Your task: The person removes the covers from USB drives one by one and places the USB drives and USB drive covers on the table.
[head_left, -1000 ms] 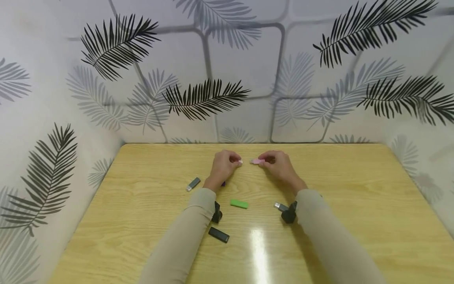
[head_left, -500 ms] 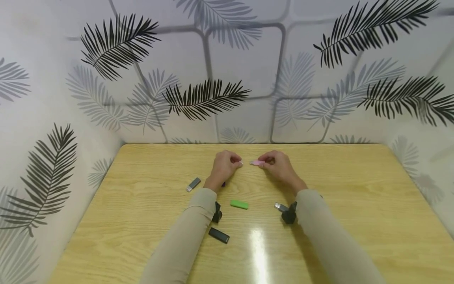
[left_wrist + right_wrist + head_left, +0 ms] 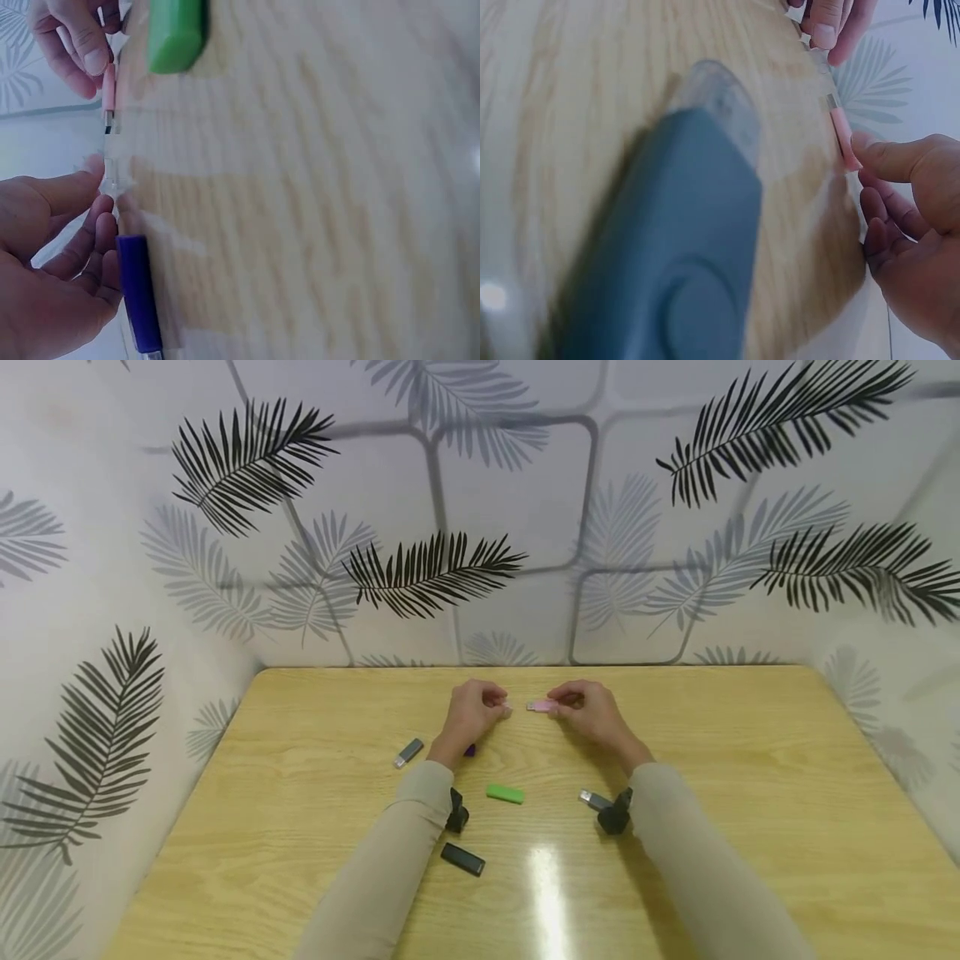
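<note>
Near the table's back edge, my right hand [image 3: 592, 708] pinches a pink USB flash drive [image 3: 542, 706] between thumb and fingers. Its bare metal plug points left, toward the other hand. My left hand [image 3: 469, 710] pinches a small clear cap [image 3: 114, 174] at its fingertips; the fingers partly cover it. A short gap separates plug and cap. In the left wrist view, a purple USB flash drive [image 3: 138, 292] lies right beside the left fingers. The right wrist view has a grey-blue USB flash drive [image 3: 675, 240] with a see-through cap in the foreground.
On the wooden table [image 3: 712, 760], a green flash drive [image 3: 506, 793] lies between the forearms. A grey one [image 3: 409, 752] is left of the left wrist, and a black one [image 3: 462, 859] lies nearer the front. A leaf-patterned wall [image 3: 510, 610] rises behind the table.
The head view has tilted very slightly. Both hands stay almost in place, with only a small shift of the left fingertips and the clear cap.
</note>
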A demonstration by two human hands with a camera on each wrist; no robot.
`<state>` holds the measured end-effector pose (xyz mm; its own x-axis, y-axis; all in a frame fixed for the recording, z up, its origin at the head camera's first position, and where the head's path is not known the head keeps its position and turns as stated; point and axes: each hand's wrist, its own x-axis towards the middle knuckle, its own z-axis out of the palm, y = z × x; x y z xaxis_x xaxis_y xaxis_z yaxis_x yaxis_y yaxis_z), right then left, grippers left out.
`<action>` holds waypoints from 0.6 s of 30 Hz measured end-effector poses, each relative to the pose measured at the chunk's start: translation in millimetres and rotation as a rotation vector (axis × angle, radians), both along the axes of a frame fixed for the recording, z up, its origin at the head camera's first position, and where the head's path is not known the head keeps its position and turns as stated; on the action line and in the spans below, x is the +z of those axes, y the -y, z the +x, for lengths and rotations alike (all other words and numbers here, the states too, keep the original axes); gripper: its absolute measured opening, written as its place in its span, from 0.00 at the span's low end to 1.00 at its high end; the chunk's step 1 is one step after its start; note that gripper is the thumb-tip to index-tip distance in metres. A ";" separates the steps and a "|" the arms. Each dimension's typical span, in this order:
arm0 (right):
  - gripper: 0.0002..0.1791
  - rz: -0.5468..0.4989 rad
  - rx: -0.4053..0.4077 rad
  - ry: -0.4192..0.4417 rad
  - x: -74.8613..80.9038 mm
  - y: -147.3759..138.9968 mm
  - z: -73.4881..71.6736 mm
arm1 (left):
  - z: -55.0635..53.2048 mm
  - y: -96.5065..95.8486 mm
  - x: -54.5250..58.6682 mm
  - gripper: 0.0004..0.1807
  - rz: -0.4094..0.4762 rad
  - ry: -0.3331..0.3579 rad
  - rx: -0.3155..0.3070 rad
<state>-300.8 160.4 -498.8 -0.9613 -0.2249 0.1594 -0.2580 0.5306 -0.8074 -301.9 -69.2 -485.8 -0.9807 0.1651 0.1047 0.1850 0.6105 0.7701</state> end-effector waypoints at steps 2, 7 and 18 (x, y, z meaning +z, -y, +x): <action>0.12 0.006 -0.007 0.004 2.4 -1.2 1.7 | 0.9 1.4 0.3 0.11 0.012 -0.005 0.000; 0.12 0.011 -0.016 0.021 10.0 -3.8 8.0 | 5.9 6.5 4.8 0.14 0.017 -0.023 0.002; 0.15 0.003 0.012 -0.021 22.9 -13.9 28.6 | 22.6 16.0 13.3 0.15 0.105 0.008 -0.015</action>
<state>-272.2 174.3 -475.8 -0.9551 -0.2364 0.1784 -0.2807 0.5301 -0.8001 -279.3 -85.1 -472.5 -0.9791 0.1680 0.1147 0.1873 0.5239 0.8310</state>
